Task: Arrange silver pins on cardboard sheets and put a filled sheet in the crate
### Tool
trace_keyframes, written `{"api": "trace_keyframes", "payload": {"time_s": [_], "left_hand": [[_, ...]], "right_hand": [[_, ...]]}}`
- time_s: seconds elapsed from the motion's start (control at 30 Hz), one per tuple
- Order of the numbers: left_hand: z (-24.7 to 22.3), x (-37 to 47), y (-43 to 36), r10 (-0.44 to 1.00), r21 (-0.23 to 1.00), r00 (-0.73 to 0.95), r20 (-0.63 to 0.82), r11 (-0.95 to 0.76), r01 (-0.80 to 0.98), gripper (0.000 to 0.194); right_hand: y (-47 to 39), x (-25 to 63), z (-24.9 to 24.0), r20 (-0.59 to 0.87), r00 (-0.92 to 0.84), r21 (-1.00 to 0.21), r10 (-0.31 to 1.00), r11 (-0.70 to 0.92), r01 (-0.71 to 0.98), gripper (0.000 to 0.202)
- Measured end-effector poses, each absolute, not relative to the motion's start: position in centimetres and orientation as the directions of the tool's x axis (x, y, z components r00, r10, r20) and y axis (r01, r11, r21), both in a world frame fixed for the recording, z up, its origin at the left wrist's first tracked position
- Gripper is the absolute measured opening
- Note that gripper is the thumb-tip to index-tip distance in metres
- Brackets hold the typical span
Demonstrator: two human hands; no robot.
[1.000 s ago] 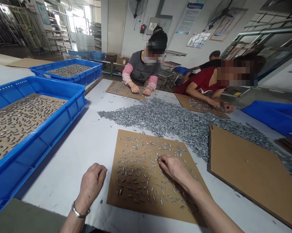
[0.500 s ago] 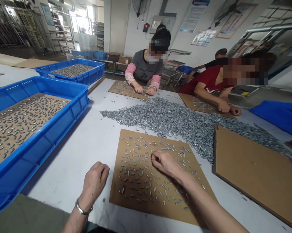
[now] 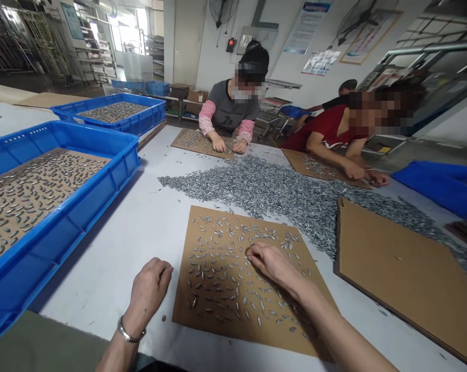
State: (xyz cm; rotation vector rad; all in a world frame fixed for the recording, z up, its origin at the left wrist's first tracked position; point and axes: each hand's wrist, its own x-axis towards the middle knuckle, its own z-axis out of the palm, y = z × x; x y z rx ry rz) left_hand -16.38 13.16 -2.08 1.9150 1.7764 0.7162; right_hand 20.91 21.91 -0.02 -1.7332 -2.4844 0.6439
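Note:
My right hand (image 3: 270, 263) is over the upper middle of a brown cardboard sheet (image 3: 227, 329), thumb and fingertips pinched together. Whatever is between those fingertips is too small to make out. Small silvery, elongated metal pieces (image 3: 238, 307) lie spread over the sheet, apart in most places and closer together near its far edge. To the left of the sheet, my left hand (image 3: 151, 287) rests on the white table (image 3: 113, 258), its fingers curled into a loose fist with nothing showing in it. A metal bracelet (image 3: 130, 330) circles the left wrist.
A large heap of the same pieces (image 3: 256, 186) lies beyond the sheet. Stacked cardboard (image 3: 404, 268) stands at right. Two blue trays (image 3: 113, 199) at left hold pieces on cardboard. Across the table, a person in grey (image 3: 233, 111) and another in red (image 3: 334, 129) handle pieces over their own sheets.
My right hand has shifted slightly to the right over the sheet, still pinched. My left hand keeps its place on the table. The view has swung a little to the right.

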Motion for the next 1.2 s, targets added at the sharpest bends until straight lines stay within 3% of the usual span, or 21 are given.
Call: {"api": "trace_keyframes", "payload": {"time_s": [0.47, 0.6, 0.83, 1.2], "left_hand": [[-2.4, -16.6, 13.2, 0.993, 0.621, 0.039, 0.109, -0.098, 0.777, 0.034], [-2.3, -16.6, 13.2, 0.994, 0.612, 0.031, 0.108, -0.091, 0.785, 0.034], [-1.5, -16.2, 13.2, 0.993, 0.589, 0.020, 0.119, -0.087, 0.804, 0.035], [-1.7, -16.3, 13.1, 0.988, 0.590, 0.024, 0.152, -0.111, 0.800, 0.034]], "right_hand": [[22.3, 19.9, -0.3, -0.211, -0.376, -0.134, 0.902, 0.355, 0.925, 0.024], [22.5, 19.9, -0.5, -0.203, -0.388, -0.141, 0.899, 0.366, 0.920, 0.023], [21.5, 19.9, -1.7, -0.033, -0.445, -0.015, 0.895, 0.445, 0.895, 0.027], [22.2, 18.6, -0.9, -0.073, -0.494, -0.268, 0.866, 0.460, 0.847, 0.027]]}}
